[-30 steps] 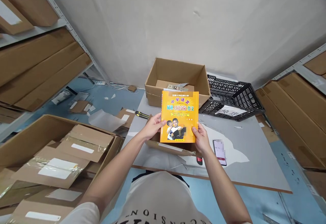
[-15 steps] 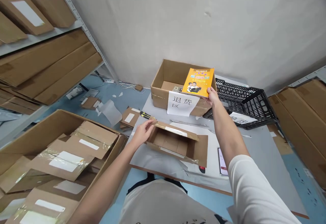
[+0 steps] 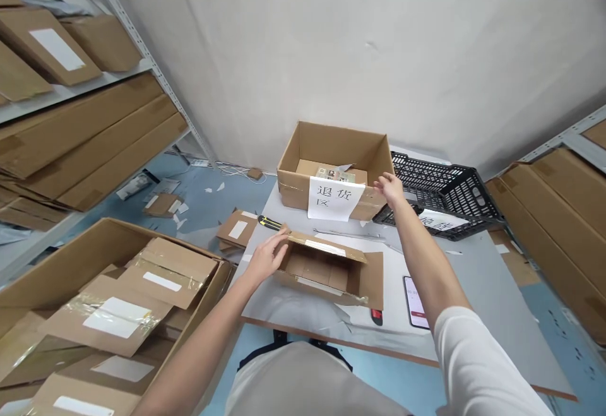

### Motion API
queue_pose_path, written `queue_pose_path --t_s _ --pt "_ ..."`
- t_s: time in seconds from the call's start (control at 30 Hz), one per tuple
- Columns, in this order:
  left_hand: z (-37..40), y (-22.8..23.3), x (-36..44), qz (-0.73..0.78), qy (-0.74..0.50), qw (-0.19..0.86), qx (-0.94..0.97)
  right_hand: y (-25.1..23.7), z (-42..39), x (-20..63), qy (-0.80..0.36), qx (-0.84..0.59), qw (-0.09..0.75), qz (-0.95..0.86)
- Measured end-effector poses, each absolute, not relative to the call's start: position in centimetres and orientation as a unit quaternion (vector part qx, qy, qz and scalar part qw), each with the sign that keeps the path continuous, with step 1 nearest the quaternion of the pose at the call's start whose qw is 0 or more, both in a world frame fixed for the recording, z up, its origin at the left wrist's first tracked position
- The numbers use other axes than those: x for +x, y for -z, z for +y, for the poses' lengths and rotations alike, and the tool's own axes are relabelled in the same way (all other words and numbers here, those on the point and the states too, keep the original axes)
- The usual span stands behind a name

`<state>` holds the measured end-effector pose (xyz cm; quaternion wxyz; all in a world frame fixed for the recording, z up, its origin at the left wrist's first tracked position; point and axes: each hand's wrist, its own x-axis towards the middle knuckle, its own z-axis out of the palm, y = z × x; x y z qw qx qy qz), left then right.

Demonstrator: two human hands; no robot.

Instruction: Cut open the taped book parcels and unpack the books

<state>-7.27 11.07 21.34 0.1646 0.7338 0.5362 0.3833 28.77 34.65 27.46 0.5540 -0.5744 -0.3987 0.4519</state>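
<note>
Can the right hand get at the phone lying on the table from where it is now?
Probably yes. The right hand is open and empty at the labelled box, and the phone lies uncovered on the table beside that forearm, with nothing over it.

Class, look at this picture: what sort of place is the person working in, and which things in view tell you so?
Probably a parcel packing or returns room. Metal shelves hold flat cardboard mailers, a big carton is full of taped parcels, and an open box with a paper sign stands on the worktable.
</note>
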Motion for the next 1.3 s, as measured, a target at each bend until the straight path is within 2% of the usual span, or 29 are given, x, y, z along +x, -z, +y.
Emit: queue_pose_path --t_s 0.1,0.2,0.27,0.33,0.43,0.5,0.6,0.8,1.03,1.17,1.3 --pt "10.0 -20.9 -8.5 0.571 -0.425 0.158 0.684 -25.8 27.1 31.3 -0.381 -0.542 0.601 -0.448" --pt "8.6 -18.3 -10.4 0.645 -0.456 0.232 0.567 -20.6 16.4 33.0 -0.311 -0.596 0.619 -0.406" --pt "7.6 -15.4 -11.2 0.645 -0.444 0.348 0.515 -16.1 9.6 32.5 -0.320 -0.651 0.568 -0.389" --pt "6.6 -12.3 -10.9 0.605 -0.416 0.462 0.497 -11.9 4.6 30.7 -0.373 -0.670 0.479 -0.427" --pt "5.5 -8.9 -9.0 0.550 -0.388 0.537 0.508 -8.1 1.5 26.6 -0.438 -0.661 0.382 -0.475" --pt "5.1 -8.0 -8.0 0.556 -0.415 0.528 0.489 -7.4 1.6 24.0 -0.465 -0.648 0.364 -0.482" --pt "5.4 -8.6 -9.3 0.589 -0.471 0.473 0.455 -7.9 3.4 20.5 -0.485 -0.621 0.381 -0.484" --pt "8.3 -12.2 -20.2 0.633 -0.531 0.400 0.397 -10.1 10.6 9.5 -0.575 -0.516 0.369 -0.518" --pt "12.1 -14.9 -29.5 0.649 -0.580 0.381 0.312 -12.1 18.9 -4.0 -0.621 -0.397 0.396 -0.548" --pt "9.9 -14.6 -30.9 0.651 -0.597 0.374 0.283 -12.0 20.6 -7.0 -0.618 -0.407 0.386 -0.551" --pt "3.6 -12.5 -30.3 0.672 -0.601 0.349 0.257 -11.4 20.7 -8.0 -0.558 -0.409 0.351 -0.631"
